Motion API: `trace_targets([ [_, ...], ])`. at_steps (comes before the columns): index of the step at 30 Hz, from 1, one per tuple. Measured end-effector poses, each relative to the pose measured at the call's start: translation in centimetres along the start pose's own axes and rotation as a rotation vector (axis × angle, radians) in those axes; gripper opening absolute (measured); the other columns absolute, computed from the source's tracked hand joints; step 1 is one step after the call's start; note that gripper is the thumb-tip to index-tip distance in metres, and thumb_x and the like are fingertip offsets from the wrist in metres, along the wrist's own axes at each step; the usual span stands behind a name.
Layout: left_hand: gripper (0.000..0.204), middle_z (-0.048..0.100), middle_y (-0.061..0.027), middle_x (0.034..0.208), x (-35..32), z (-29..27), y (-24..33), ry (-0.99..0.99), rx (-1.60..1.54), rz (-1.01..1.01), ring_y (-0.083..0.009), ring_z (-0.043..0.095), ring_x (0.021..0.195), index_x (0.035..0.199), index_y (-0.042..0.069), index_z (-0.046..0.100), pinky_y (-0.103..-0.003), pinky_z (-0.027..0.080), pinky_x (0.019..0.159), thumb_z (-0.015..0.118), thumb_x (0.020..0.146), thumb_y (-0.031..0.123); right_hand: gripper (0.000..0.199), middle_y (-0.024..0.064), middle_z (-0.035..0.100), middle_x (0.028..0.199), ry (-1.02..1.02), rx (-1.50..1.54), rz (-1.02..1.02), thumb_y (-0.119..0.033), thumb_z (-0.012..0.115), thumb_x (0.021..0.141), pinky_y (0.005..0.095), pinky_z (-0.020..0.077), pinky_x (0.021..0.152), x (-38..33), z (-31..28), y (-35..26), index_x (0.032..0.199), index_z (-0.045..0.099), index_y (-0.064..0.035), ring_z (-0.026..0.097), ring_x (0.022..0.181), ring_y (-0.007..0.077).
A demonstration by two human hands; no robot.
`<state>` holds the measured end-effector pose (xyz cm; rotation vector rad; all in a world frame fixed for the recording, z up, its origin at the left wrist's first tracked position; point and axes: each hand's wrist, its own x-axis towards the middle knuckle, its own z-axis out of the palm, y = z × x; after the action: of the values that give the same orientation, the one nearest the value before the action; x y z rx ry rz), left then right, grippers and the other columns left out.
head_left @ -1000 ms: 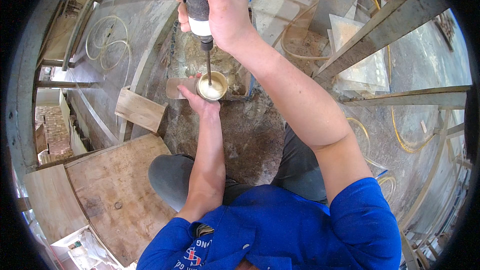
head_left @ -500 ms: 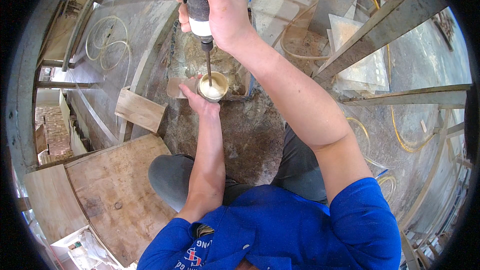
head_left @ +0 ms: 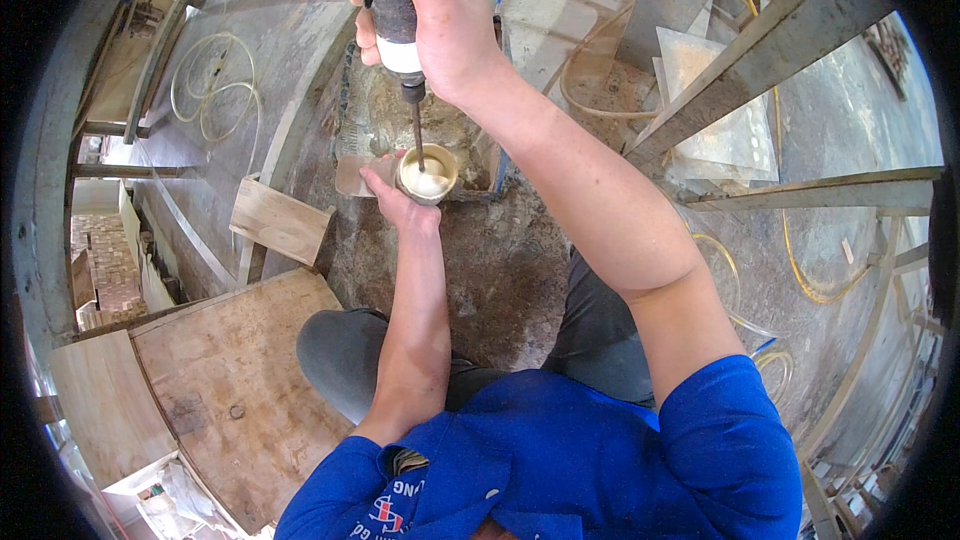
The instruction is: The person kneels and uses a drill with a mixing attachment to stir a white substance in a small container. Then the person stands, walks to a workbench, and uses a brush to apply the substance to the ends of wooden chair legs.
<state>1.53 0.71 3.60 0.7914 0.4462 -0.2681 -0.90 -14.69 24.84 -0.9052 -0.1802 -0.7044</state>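
Note:
My right hand [head_left: 450,25] grips a dark power drill [head_left: 391,10] with a white band, held upright near the top of the view. From its chuck a thin metal rod [head_left: 417,125] points down into a small round cup [head_left: 428,192] of creamy, pale liquid. The rod's lower end is hidden in the liquid. My left hand [head_left: 398,202] is closed around the cup's left side, thumb out to the left. Beside that thumb is a flat, translucent brownish piece [head_left: 352,177]; whether the hand holds it too I cannot tell.
A shallow, stained tray [head_left: 484,194] lies on the floor beyond the cup. To the left are a small wooden block [head_left: 282,217] and a wide plywood board [head_left: 240,365]. Metal frame bars [head_left: 760,55] rise at right, near yellow hoses [head_left: 815,292]. A clear hose [head_left: 215,90] coils far left.
Both hands and the drill stay almost in place. The liquid's surface in the cup looks slightly different around the rod.

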Motion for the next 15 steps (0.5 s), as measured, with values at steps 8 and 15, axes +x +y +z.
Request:
trace_targets([
  [8,0.052,0.055,-0.0110,0.108,0.11,-0.13,0.07,-0.020,-0.010,0.002,-0.0251,0.054,0.101,0.115,0.009,0.044,-0.040,0.046,0.088,0.033,0.093,0.054,0.054,0.0050,0.056,0.061,-0.021,0.012,-0.008,-0.055,0.062,0.078,0.0258,0.0480,0.041,0.07,-0.01,0.04,0.075,0.058,-0.0016,0.058,0.048,0.0122],
  [15,0.052,0.055,-0.0111,0.107,-0.40,0.23,0.05,-0.004,-0.001,-0.001,-0.0257,0.054,0.102,0.116,0.009,0.043,-0.041,0.046,0.089,0.032,0.093,0.054,0.055,0.0049,0.055,0.057,-0.014,0.024,-0.024,-0.056,0.062,0.078,0.0258,0.0482,0.041,0.12,-0.03,-0.02,0.071,0.057,-0.0018,0.057,0.046,0.0124],
])
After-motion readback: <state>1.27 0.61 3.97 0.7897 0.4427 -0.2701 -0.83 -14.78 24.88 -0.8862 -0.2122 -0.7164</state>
